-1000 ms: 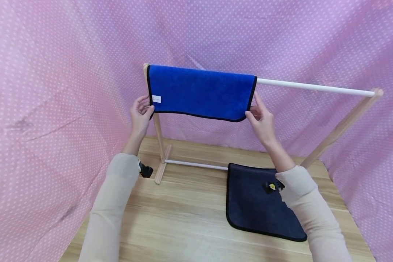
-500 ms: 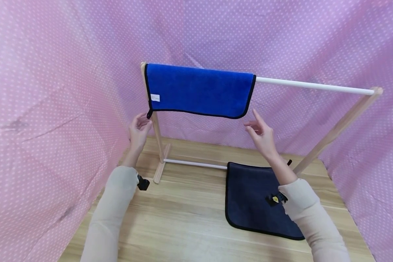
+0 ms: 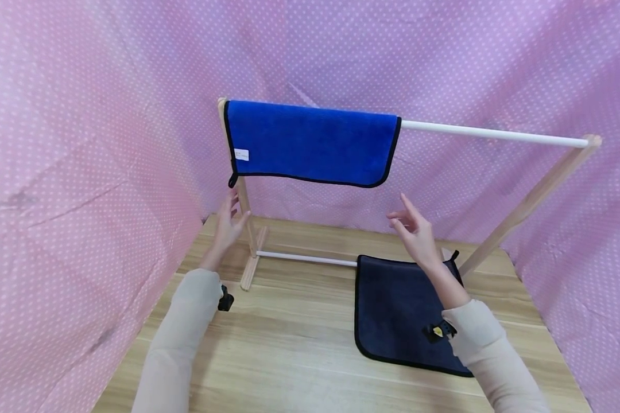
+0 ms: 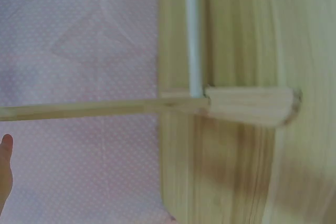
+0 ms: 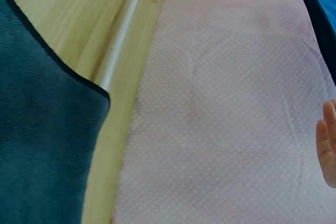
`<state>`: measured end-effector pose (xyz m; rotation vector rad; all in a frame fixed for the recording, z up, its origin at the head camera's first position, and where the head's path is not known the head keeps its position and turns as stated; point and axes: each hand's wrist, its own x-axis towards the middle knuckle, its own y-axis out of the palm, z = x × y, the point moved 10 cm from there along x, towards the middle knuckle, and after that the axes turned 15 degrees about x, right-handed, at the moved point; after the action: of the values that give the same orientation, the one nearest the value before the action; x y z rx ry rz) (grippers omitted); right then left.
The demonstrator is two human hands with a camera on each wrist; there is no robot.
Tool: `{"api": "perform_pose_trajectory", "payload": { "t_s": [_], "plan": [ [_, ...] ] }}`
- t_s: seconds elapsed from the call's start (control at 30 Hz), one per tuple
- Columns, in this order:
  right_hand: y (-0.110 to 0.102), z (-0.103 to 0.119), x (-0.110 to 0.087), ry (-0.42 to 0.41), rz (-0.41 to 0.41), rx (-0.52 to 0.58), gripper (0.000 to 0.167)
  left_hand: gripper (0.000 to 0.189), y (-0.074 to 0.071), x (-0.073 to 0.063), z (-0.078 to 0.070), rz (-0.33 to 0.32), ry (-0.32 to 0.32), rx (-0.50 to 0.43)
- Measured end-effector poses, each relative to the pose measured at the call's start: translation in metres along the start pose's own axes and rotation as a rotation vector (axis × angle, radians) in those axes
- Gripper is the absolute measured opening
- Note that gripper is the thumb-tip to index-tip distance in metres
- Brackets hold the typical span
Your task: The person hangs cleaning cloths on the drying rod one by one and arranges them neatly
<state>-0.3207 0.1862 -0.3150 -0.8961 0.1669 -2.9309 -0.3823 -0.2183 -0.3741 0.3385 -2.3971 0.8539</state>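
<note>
A blue towel [image 3: 312, 143] with black edging hangs folded over the left part of the rack's white top rail [image 3: 496, 134]. It has a white tag and a black loop at its lower left corner. Just under that loop is my left hand [image 3: 228, 226], fingers spread and holding nothing, beside the rack's left wooden post [image 3: 245, 212]. Below the towel's right corner my right hand [image 3: 414, 232] hovers apart from it, index finger extended, nothing in its grasp. A dark grey towel [image 3: 403, 315] with black edging lies flat on the table, partly covered by my right forearm.
The rack's right wooden post [image 3: 532, 201] slants up at the right. A thin white lower bar [image 3: 307, 258] runs near the wooden table [image 3: 289, 355] and passes behind the grey towel. Pink dotted curtain [image 3: 108, 143] encloses the table at the back and sides.
Both hands have let go of the blue towel's lower corners and moved down away from it. The towel stays hanging on the rail, its black loop now dangling free.
</note>
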Motion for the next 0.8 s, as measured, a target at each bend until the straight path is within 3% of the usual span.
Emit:
{"api": "perform_pose_trajectory", "payload": {
  "t_s": [0.17, 0.33, 0.43, 0.53, 0.67, 0.8],
  "plan": [
    [-0.007, -0.021, -0.014, -0.024, 0.011, 0.045, 0.055, 0.066, 0.009, -0.001, 0.001, 0.042, 0.087, 0.093],
    [-0.008, -0.033, -0.030, -0.051, 0.058, 0.197, 0.053, 0.067, 0.013, -0.001, 0.001, 0.047, 0.156, 0.216],
    [-0.008, -0.042, -0.040, -0.015, 0.093, 0.239, 0.052, 0.067, 0.016, -0.001, 0.001, 0.068, 0.172, 0.282],
    [-0.007, -0.051, -0.049, 0.040, 0.124, 0.209, 0.053, 0.069, 0.017, -0.001, 0.002, 0.082, 0.173, 0.289],
    [-0.009, -0.062, -0.062, 0.094, 0.157, 0.190, 0.055, 0.073, 0.016, 0.000, -0.002, 0.044, 0.215, 0.270],
    [-0.013, -0.075, -0.074, 0.144, 0.168, 0.183, 0.057, 0.081, 0.012, -0.001, -0.010, -0.027, 0.314, 0.275]
  ]
}}
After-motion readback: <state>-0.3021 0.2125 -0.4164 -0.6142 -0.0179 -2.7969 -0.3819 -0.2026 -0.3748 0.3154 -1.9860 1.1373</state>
